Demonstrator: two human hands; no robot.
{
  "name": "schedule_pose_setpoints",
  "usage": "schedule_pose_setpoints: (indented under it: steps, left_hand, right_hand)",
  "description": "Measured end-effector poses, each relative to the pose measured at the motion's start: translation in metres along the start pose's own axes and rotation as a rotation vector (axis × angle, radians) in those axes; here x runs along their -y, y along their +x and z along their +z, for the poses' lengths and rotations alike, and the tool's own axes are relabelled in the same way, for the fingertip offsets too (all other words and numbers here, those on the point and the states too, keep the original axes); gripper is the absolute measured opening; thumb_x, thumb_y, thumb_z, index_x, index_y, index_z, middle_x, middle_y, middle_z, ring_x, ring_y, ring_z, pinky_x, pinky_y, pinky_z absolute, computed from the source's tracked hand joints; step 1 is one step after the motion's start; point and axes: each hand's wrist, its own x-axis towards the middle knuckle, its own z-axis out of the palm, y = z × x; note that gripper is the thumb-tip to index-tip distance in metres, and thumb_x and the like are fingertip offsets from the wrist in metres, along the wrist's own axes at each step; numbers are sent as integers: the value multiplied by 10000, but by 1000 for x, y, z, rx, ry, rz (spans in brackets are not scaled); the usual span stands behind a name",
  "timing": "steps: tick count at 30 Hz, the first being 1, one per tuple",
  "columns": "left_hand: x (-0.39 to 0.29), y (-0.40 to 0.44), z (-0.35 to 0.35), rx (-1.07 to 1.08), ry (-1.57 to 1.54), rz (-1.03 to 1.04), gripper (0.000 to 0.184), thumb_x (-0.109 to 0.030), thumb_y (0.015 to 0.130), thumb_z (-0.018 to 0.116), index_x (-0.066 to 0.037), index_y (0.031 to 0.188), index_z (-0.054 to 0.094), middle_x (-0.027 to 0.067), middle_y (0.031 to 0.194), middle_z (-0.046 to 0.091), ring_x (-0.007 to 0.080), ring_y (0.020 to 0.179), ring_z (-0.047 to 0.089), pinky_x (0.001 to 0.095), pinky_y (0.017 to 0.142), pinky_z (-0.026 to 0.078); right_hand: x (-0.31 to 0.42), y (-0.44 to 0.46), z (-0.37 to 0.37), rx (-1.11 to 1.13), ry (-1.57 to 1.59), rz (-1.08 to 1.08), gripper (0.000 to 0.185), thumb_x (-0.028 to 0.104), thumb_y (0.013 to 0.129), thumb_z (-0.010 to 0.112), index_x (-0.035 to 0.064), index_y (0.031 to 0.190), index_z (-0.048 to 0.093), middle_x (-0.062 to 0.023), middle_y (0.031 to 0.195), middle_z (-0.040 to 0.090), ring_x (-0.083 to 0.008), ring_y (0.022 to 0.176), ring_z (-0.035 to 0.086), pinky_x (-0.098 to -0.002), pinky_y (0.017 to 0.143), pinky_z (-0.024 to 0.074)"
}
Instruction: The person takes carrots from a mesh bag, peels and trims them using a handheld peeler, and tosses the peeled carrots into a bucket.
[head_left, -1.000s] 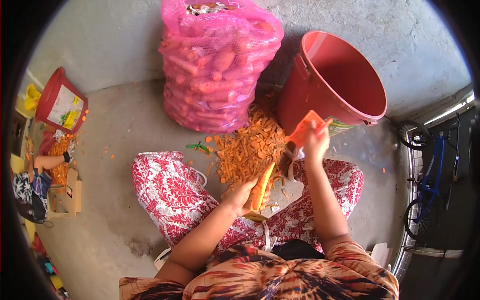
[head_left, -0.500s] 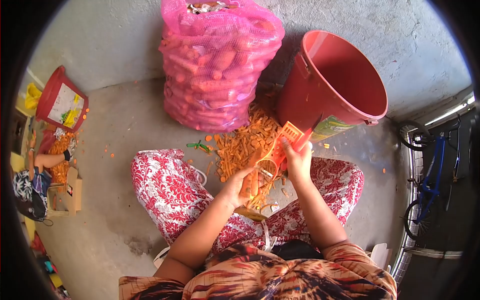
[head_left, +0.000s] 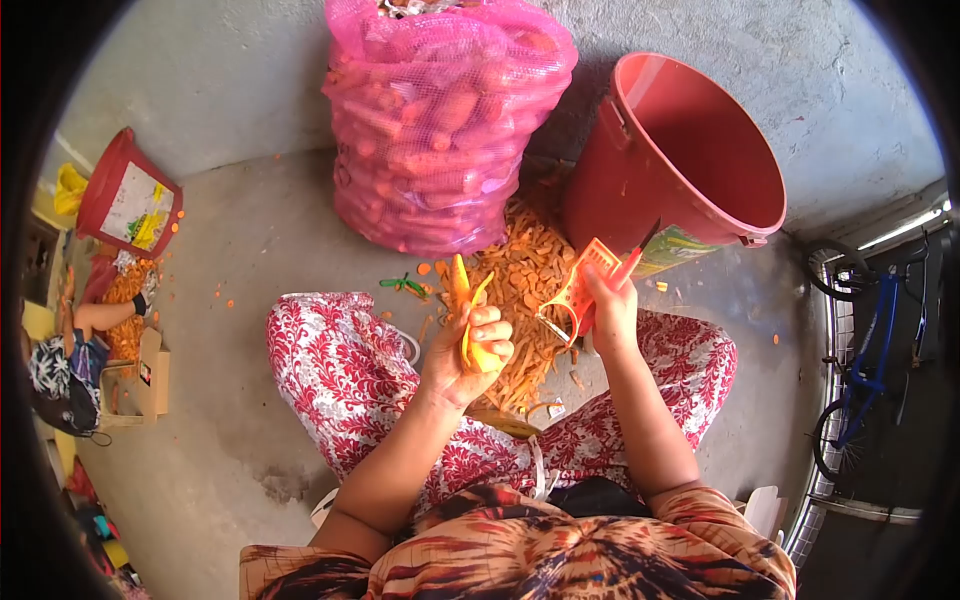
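Note:
My left hand [head_left: 466, 352] is wrapped round a carrot [head_left: 461, 280], its narrow end pointing up out of the fist. A thin curved orange strip sticks out beside it, perhaps peel. My right hand [head_left: 613, 312] grips an orange peeler [head_left: 577, 297] with a slotted body, its blade end toward my left hand. The same hand holds a red-handled knife [head_left: 628, 268], its dark blade pointing up and away. The two hands are apart. Below and between them lies a heap of carrot peelings [head_left: 525, 270] on the floor.
A pink mesh sack [head_left: 435, 150] full of carrots stands by the wall. Right of it is a tall red bucket [head_left: 600, 170]. Green scraps [head_left: 402, 285] lie near my left knee. Far left are another person [head_left: 75, 350] and a red tub [head_left: 125, 195]; a blue bicycle [head_left: 865, 345] is far right.
My hands have moved apart. The left has shifted left and turned, so the carrot now points upward. The right has moved slightly right with the peeler and knife.

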Motion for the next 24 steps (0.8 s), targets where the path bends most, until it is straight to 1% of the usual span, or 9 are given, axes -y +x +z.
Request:
schedule_pose_setpoints:
  steps: [6, 9, 12, 15, 18, 21, 24]
  left_hand:
    - [1, -1, -3, 22, 115, -20, 224, -121, 826, 543, -119, 1050, 528, 1, 767, 461, 99, 700, 453, 264, 669, 404]
    - [2, 0, -4, 12, 175, 14, 242, -113, 818, 556, -123, 1057, 522, 1, 771, 450, 100, 695, 451, 262, 667, 404]
    - [2, -1, -6, 10, 218, 25, 264, -103, 802, 578, -123, 1056, 512, -1, 772, 444, 100, 687, 449, 262, 662, 403]
    - [2, 0, -4, 30, 245, 7, 281, -94, 785, 599, -123, 1043, 491, -4, 770, 437, 98, 677, 447, 264, 653, 402]
    - [3, 0, -3, 29, 238, -9, 292, -88, 777, 608, -126, 1029, 465, -7, 768, 428, 96, 671, 445, 264, 649, 401]
    - [3, -1, -4, 12, 227, -12, 290, -78, 779, 602, -130, 1020, 449, -6, 780, 428, 94, 666, 442, 263, 648, 400]
    - [3, -1, -3, -30, 225, -2, 273, -66, 786, 587, -131, 1015, 452, -3, 812, 435, 94, 668, 442, 259, 649, 397]
  right_hand:
    - [-2, 2, -1, 8, 0, 6, 163, 100, 779, 578, -4, 893, 525, -31, 747, 553, -95, 620, 524, -230, 551, 423]
    - [-5, 3, 0, 5, 1, -10, 147, 126, 798, 575, 14, 883, 533, -12, 710, 545, -76, 574, 502, -210, 502, 401]
    - [-1, 1, 0, 35, -25, 16, 146, 133, 801, 570, 17, 880, 529, -13, 686, 537, -71, 527, 489, -200, 436, 376]
    - [1, 0, 3, 5, -15, 15, 139, 91, 771, 580, -11, 855, 536, -35, 706, 549, -96, 572, 515, -225, 509, 414]
    - [0, 1, 0, 24, -26, 24, 135, 90, 773, 577, -10, 855, 536, -33, 703, 549, -90, 569, 513, -219, 499, 409]
    - [-4, 4, -2, 18, -30, 14, 142, 133, 801, 567, 20, 874, 523, -16, 660, 534, -67, 465, 468, -196, 360, 332]
    - [-6, 5, -5, 19, -24, 31, 140, 126, 799, 569, 18, 878, 526, -20, 692, 544, -73, 521, 491, -202, 423, 372]
